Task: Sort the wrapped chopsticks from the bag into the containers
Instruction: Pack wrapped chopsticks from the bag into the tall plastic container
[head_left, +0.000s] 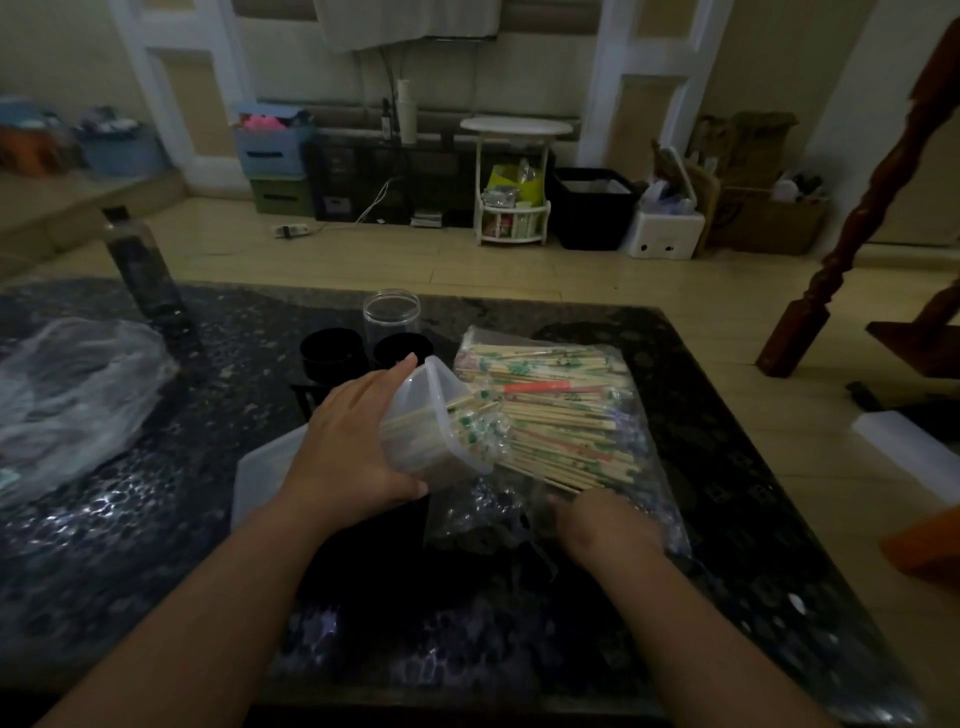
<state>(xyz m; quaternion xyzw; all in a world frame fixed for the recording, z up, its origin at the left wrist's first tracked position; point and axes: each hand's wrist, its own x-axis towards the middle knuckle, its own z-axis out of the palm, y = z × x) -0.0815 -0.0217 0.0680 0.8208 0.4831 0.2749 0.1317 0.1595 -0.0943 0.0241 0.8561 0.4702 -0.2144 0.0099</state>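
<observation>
A clear plastic bag (644, 467) lies on the dark table (156, 519), holding a pile of wrapped chopsticks (561, 410) with green and red print. My left hand (353, 447) grips a translucent square container (436, 410), tilted on its side with its mouth toward the pile; several chopsticks stick out of it. My right hand (602, 525) rests low on the near end of the bag, blurred, with its fingers curled into the plastic; whether it holds chopsticks is hidden. A clear round jar (391, 314) stands behind.
Two black round lids or cups (332, 353) (402, 349) sit beside the jar. A dark bottle (140, 265) stands at the far left, and a crumpled clear bag (72, 400) lies on the left. A translucent lid (265, 473) lies under my left wrist. The table's edge runs along the right.
</observation>
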